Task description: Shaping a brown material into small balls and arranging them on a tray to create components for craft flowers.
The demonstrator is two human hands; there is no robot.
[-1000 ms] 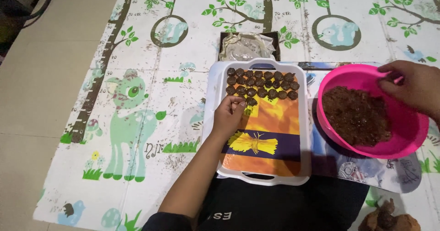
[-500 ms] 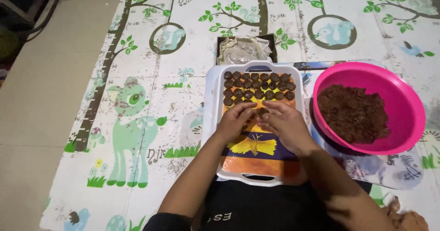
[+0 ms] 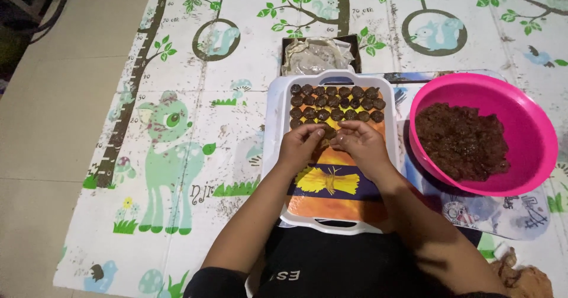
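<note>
Your left hand (image 3: 303, 146) and right hand (image 3: 362, 147) meet over the middle of the white tray (image 3: 273, 138), fingertips nearly touching. Between them you pinch a small brown lump (image 3: 327, 133), both grips clenched lightly on it from either side; the lump sits just below the lowest row of balls.

The brown balls (image 3: 335, 103) lie in neat rows across the far end of the tray, each touching its neighbours. The near half of the tray shows its orange and dark blue picture with a yellow sheaf, and your forearms cross its near edge.

The tray rests on a play mat (image 3: 177, 132) printed with trees, a green deer and squirrels, spread over the floor. Just beside the tray's right edge stands a pink bowl (image 3: 535, 126) holding a heap of dark brown mixture (image 3: 461, 141) that fills its left and middle part. Touching the tray's far edge is a small dark box (image 3: 319, 54) with crumpled pale wrapping inside. At the mat's near right corner lies a brownish crumpled thing (image 3: 523, 277), too cut off to tell what it is.
</note>
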